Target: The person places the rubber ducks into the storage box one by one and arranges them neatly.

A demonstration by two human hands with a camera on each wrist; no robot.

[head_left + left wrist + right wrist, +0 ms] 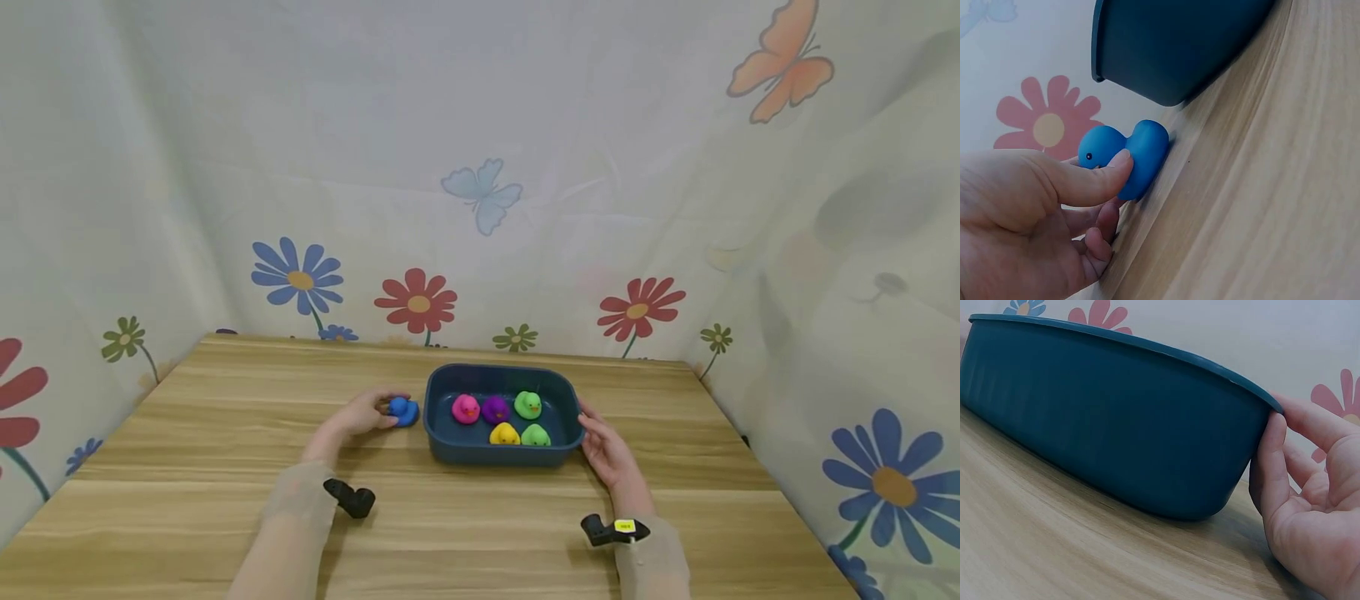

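Between the thumb and fingers of my left hand [365, 413] is a blue rubber duck [403, 411], low at the table just left of a dark blue basin [487, 454]. In the left wrist view the thumb lies across the side of the blue duck [1147, 153]. Inside the basin are a pink duck [466, 408], a purple duck [496, 409], a yellow duck [505, 434] and two green ducks [528, 405]. My right hand [606, 450] touches the basin's right end from outside, thumb just under the rim [1235, 378] in the right wrist view.
The wooden table [450, 533] carries the basin near its middle. A pale curtain [337, 125] printed with flowers and butterflies hangs behind the table and along both sides. Black wrist cameras are strapped to the left wrist [350, 498] and the right wrist [615, 531].
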